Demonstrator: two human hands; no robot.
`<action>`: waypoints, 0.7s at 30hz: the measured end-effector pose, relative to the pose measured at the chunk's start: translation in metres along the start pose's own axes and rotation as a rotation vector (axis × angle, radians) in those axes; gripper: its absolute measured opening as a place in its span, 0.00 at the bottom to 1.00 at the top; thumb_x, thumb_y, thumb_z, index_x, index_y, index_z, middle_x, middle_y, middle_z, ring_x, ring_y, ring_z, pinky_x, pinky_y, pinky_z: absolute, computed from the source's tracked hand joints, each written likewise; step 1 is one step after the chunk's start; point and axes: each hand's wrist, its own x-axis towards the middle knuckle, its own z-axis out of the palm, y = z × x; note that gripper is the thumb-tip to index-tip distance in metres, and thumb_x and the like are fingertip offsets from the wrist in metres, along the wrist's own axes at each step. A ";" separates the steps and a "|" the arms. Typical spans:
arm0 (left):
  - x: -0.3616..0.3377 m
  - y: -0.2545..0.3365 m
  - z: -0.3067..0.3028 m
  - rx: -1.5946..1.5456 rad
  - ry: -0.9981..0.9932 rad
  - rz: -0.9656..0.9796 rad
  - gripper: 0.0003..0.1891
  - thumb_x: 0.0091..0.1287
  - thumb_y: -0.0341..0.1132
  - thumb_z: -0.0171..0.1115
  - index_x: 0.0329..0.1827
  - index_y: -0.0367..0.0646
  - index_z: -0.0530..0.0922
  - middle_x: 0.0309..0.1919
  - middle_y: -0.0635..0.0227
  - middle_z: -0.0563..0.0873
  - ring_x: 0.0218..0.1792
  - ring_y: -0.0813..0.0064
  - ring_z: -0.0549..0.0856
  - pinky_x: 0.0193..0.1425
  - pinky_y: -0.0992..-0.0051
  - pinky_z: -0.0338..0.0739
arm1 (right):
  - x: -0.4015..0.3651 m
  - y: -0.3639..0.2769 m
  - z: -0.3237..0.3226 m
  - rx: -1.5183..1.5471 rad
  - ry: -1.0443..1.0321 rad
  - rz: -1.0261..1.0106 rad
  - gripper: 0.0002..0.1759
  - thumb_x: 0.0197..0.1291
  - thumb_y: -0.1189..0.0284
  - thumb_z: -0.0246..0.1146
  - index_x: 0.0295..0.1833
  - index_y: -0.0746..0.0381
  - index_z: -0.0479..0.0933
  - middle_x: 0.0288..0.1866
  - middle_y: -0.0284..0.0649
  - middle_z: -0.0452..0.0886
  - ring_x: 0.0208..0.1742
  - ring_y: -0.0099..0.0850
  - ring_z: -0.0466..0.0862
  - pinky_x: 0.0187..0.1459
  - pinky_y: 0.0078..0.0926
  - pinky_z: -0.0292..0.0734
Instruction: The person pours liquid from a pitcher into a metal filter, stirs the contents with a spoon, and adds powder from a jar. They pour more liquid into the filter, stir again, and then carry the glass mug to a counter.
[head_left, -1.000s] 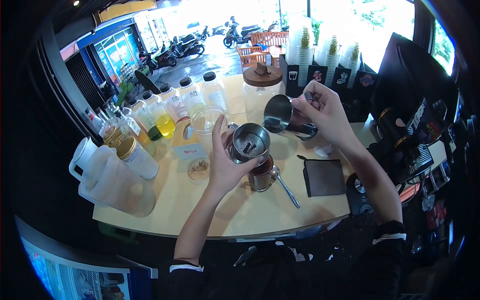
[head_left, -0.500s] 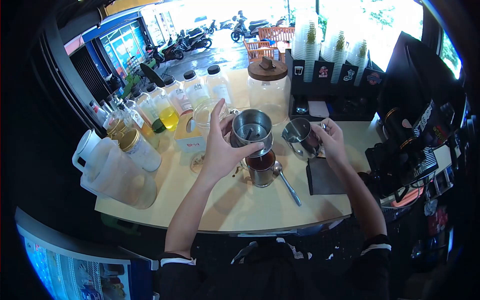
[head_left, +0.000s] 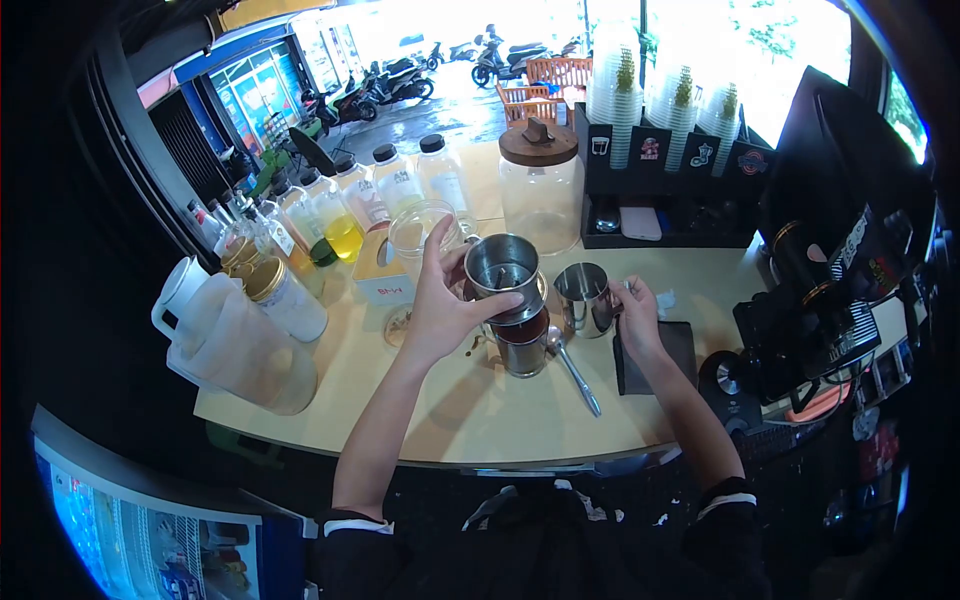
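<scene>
In my left hand (head_left: 447,305) is a metal drip coffee filter (head_left: 503,264), thumb along its front and fingers behind. It is close over a glass mug (head_left: 522,355) of dark brown liquid, overlapping the mug's top in this view. My right hand (head_left: 637,312) is closed on the handle of a stainless steel pitcher (head_left: 583,298), which stands upright right of the mug. Between mug and pitcher a metal spoon (head_left: 576,372) lies on the table, handle toward the front edge. Dark spots mark the tabletop left of the mug.
A dark folded cloth (head_left: 655,357) lies below my right hand. Behind my left hand are a clear glass jug (head_left: 424,226) and a small box (head_left: 383,283). Bottles (head_left: 343,235) and a large plastic pitcher (head_left: 245,345) line the left. A wooden-lidded jar (head_left: 541,195) and cup rack (head_left: 660,205) stand behind.
My right hand has lowered the pitcher and brought it left, from tilted to upright. My left hand still holds the filter over the mug, with little movement.
</scene>
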 end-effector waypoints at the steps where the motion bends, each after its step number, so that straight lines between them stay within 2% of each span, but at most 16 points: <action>1: 0.000 0.000 0.000 0.002 0.002 0.001 0.60 0.43 0.26 0.81 0.75 0.42 0.45 0.58 0.51 0.77 0.60 0.65 0.77 0.67 0.65 0.69 | -0.001 0.000 0.001 -0.014 -0.009 -0.012 0.10 0.67 0.73 0.60 0.33 0.56 0.68 0.27 0.28 0.74 0.29 0.16 0.73 0.34 0.16 0.66; 10: -0.004 -0.009 0.001 -0.077 -0.001 -0.038 0.58 0.43 0.22 0.79 0.75 0.41 0.46 0.58 0.51 0.77 0.60 0.65 0.78 0.67 0.65 0.71 | -0.003 0.015 -0.014 -0.096 -0.029 0.006 0.10 0.69 0.67 0.60 0.35 0.57 0.68 0.29 0.28 0.76 0.33 0.17 0.75 0.38 0.17 0.69; 12: -0.004 -0.009 0.002 -0.065 0.016 -0.023 0.60 0.43 0.27 0.82 0.75 0.40 0.45 0.58 0.49 0.76 0.59 0.65 0.78 0.63 0.66 0.75 | -0.004 0.016 -0.018 -0.158 -0.023 0.017 0.10 0.69 0.67 0.60 0.36 0.57 0.68 0.30 0.28 0.76 0.34 0.17 0.76 0.40 0.17 0.70; 14: -0.002 -0.008 0.002 -0.069 0.025 -0.014 0.60 0.43 0.27 0.82 0.74 0.40 0.45 0.58 0.49 0.76 0.58 0.65 0.78 0.62 0.66 0.75 | -0.005 0.017 -0.022 -0.221 -0.017 0.028 0.10 0.69 0.67 0.60 0.37 0.58 0.68 0.30 0.29 0.77 0.35 0.17 0.77 0.41 0.17 0.72; 17: 0.000 -0.003 0.003 -0.066 0.045 0.002 0.59 0.42 0.26 0.82 0.74 0.40 0.46 0.58 0.49 0.76 0.57 0.65 0.79 0.62 0.66 0.76 | -0.011 0.015 -0.019 -0.237 -0.013 -0.028 0.09 0.68 0.68 0.61 0.41 0.61 0.70 0.33 0.31 0.77 0.34 0.18 0.77 0.41 0.19 0.73; 19: 0.002 0.001 0.006 -0.058 0.055 0.012 0.60 0.42 0.26 0.82 0.74 0.40 0.46 0.57 0.49 0.76 0.57 0.65 0.79 0.62 0.66 0.76 | -0.019 0.007 -0.017 -0.376 0.030 -0.162 0.12 0.67 0.68 0.61 0.48 0.63 0.70 0.41 0.36 0.75 0.41 0.22 0.77 0.44 0.21 0.74; 21: 0.003 0.005 0.009 -0.066 0.053 0.034 0.59 0.42 0.26 0.82 0.74 0.40 0.46 0.57 0.50 0.76 0.57 0.65 0.79 0.62 0.66 0.76 | -0.028 -0.003 -0.018 -0.477 0.053 -0.211 0.13 0.67 0.69 0.61 0.51 0.63 0.69 0.45 0.38 0.73 0.45 0.23 0.75 0.46 0.22 0.73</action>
